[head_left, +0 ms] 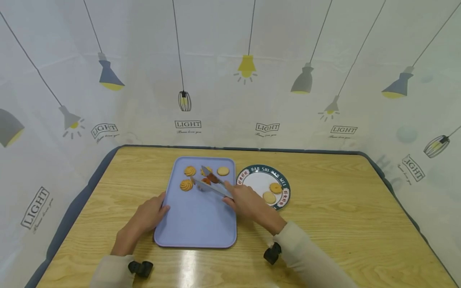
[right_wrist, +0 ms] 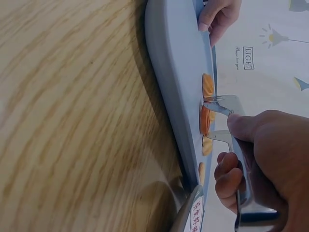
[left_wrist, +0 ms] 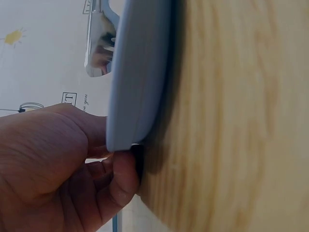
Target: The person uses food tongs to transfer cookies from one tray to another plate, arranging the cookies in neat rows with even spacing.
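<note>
Nearest: 2 pale sleeves (head_left: 113,273), a black strap mount (head_left: 272,253) at each wrist.

Left hand (head_left: 147,214): on the near-left side of the lilac tray (head_left: 196,226), rim pinched between thumb and curled fingers, no gap. Tray lies flat on the wood-grain table (head_left: 335,240).

Right hand (head_left: 250,202): wrapped round the metal tongs (head_left: 214,189), thumb on 1 side, fingers curled on the other, firm hold. It reaches in over the tray's right edge. Tongs tips are spread, 1 on each side of the red-centred cookie (right_wrist: 205,121); forked tines show on 1 tip. Can't tell if both tips touch it. That cookie is down on the tray, far half.

Around it on the tray: swirl cookie (head_left: 186,185) just left, second swirl cookie (head_left: 189,171) up-left, another cookie partly hidden behind the tongs, pale round cookie (head_left: 223,171) up-right. 5 on tray total.

Right of tray, just beside it: green-rimmed plate (head_left: 256,181), 2 cookies (head_left: 275,188) on its right half.

Far back: white sheet (head_left: 216,36) printed with hanging lamps and "LIGHT" labels.
</note>
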The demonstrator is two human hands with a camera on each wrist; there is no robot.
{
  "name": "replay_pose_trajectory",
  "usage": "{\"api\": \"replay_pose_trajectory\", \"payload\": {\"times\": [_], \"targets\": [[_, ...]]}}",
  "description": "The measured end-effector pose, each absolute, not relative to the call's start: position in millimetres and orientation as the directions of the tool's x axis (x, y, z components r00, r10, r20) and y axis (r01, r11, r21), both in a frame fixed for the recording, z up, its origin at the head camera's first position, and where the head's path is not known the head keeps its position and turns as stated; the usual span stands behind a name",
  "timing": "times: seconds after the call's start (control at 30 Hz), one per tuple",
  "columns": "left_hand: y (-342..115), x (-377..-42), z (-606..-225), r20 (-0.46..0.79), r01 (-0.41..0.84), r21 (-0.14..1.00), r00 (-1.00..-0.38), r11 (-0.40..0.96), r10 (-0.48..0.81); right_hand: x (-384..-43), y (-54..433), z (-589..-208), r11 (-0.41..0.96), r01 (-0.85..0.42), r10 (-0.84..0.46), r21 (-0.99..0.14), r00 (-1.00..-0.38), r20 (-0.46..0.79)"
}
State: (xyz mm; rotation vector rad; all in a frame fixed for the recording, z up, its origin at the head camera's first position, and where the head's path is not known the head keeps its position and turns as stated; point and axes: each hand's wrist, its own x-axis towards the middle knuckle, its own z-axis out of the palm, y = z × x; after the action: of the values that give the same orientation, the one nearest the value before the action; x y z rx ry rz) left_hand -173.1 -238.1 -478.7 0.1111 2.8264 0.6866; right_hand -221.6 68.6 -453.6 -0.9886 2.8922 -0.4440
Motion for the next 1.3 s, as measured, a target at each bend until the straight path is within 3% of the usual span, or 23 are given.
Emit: {"api": "replay_pose_trajectory", "payload": {"times": [0.43,0.8,1.1,1.3], "targets": [[-237,-171,-479,-0.201,0.024,0.463,-0.971,0.886,0.131,-221,67,-455,0.772,-0.585,-0.596,-0.247,-0.802,0.035],[-237,-172,-479,-0.198,0.028,0.455,-0.971,0.890,0.132,-221,74,-450,0.763,-0.567,-0.585,-0.311,-0.810,0.041],[-239,-172,-482,-0.179,0.043,0.465,-0.974,0.884,0.141,-219,102,-439,0.787,-0.510,-0.532,-0.348,-0.846,0.036],[-239,-173,-478,-0.174,0.055,0.459,-0.973,0.887,0.150,-218,132,-437,0.808,-0.507,-0.508,-0.299,-0.857,0.079]]}}
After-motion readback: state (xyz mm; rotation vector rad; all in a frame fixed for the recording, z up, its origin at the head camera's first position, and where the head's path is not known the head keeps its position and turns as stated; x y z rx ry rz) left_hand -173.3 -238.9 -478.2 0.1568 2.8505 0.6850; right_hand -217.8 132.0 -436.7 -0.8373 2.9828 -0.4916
